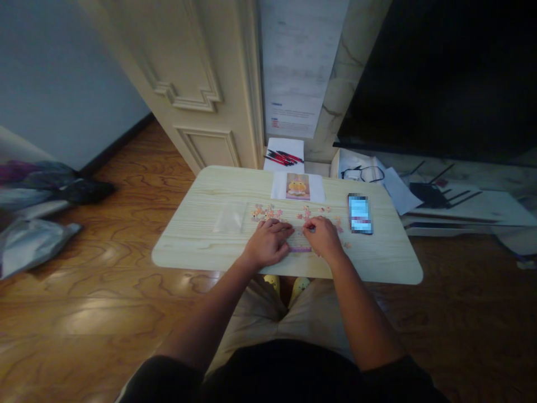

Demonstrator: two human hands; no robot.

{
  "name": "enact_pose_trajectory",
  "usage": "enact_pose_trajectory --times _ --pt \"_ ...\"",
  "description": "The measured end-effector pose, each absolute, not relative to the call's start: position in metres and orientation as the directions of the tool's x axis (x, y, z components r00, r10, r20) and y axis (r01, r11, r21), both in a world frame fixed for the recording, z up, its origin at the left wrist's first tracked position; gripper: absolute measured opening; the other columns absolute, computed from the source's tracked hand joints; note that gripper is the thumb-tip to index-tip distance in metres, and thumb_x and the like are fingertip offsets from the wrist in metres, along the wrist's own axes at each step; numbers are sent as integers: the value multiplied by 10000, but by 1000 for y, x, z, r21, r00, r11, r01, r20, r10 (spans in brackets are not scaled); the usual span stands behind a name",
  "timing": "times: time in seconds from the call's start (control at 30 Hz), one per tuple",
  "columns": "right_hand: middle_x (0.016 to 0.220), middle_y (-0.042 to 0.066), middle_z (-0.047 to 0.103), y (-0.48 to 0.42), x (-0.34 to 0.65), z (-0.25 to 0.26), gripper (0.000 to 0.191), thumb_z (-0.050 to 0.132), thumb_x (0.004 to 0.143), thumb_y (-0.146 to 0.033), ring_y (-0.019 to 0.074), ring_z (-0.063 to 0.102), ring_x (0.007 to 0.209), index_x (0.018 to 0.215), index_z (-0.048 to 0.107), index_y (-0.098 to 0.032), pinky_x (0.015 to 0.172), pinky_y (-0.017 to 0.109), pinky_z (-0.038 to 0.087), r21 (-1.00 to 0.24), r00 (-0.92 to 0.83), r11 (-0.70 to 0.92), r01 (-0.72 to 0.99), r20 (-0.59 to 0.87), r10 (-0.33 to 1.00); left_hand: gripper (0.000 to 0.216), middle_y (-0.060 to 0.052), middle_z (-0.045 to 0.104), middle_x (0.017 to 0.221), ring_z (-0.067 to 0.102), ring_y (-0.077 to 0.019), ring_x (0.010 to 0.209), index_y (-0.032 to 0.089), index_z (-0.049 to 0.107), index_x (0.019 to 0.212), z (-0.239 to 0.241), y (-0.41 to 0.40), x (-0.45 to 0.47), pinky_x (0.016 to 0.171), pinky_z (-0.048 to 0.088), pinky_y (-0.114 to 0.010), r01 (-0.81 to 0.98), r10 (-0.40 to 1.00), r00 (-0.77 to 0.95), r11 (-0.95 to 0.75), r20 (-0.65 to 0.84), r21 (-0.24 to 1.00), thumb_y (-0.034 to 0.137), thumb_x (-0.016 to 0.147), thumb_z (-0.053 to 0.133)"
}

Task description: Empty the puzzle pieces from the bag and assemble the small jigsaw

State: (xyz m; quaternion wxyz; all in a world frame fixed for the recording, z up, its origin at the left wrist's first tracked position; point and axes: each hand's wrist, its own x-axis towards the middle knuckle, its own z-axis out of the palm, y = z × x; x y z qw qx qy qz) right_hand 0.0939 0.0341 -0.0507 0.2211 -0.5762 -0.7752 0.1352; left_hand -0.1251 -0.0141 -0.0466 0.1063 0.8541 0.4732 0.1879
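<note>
A person sits at a small pale wooden table (201, 246) with both hands over a partly assembled jigsaw puzzle (300, 242) that lies near the table's front edge. The left hand (268, 242) rests palm down on the puzzle's left part, fingers loosely curled and spread flat, holding nothing. The right hand (325, 238) sits at the puzzle's right side with thumb and forefinger pinched together on a small puzzle piece (309, 228), which touches the top edge of the assembled part. Loose puzzle pieces (266, 212) lie scattered just beyond the hands, in a band across the table's middle. A clear plastic bag (230, 218) lies flat to the left of them. At the far edge a reference picture (298, 186) lies on a white sheet. A phone (359, 213) lies to the right of the right hand, apart from it. Red pens (284, 158) rest on a white surface beyond the table.
</note>
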Motion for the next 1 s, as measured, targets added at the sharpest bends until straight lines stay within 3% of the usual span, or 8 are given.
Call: enact_pose_trajectory --times 0.67,1.0 --pt "934 64 709 23 90 -53 54 635 908 -227 255 592 968 861 660 -216 865 373 408 -431 -203 295 853 247 948 513 -68 650 1386 513 -328 1214 250 647 1377 -47 -14 -126 1035 398 -524 770 846 490 -534 212 351 365 880 596" --pt "955 107 706 24 78 -50 67 661 852 -196 294 575 993 794 685 -220 876 420 429 -375 -99 164 913 185 978 495 -63 658 1377 521 -328 1224 261 665 1351 -50 -14 -124 1037 404 -526 775 851 475 -525 224 352 340 866 604"
